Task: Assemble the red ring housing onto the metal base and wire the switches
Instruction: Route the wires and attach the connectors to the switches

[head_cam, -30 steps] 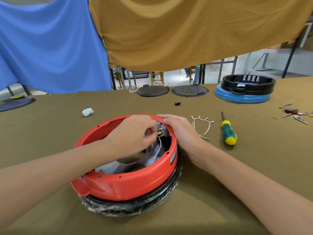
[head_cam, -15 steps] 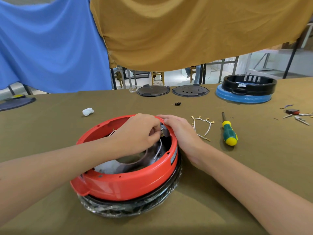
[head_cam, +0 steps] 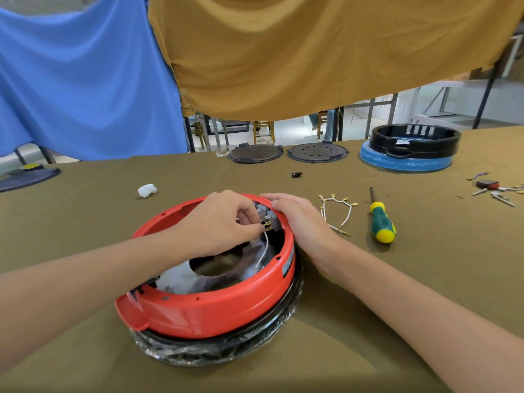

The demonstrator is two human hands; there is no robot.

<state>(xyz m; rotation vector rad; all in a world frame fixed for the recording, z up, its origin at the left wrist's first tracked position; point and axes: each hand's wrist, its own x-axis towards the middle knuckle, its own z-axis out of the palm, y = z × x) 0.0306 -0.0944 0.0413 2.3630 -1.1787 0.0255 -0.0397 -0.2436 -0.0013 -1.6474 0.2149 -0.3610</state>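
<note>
The red ring housing (head_cam: 215,310) sits on a black, plastic-wrapped base (head_cam: 226,350), with a shiny metal plate (head_cam: 181,279) visible inside. Grey switches (head_cam: 269,218) are mounted on the inner wall at the far right. My left hand (head_cam: 221,222) reaches inside the ring and pinches the end of a white wire (head_cam: 264,251) against the switch terminals. My right hand (head_cam: 300,219) rests on the outside of the rim behind the switches, bracing it, fingers curled over the edge.
A loose white wire harness (head_cam: 337,211) with brass terminals and a green-yellow screwdriver (head_cam: 381,219) lie right of the ring. Small parts (head_cam: 493,188) sit at far right. Two dark round plates (head_cam: 286,153), a black ring on a blue base (head_cam: 411,148) and a white wad (head_cam: 147,190) lie further back.
My left hand has shifted slightly at the switch terminals, fingers working the wire end. My right hand stays on the rim.
</note>
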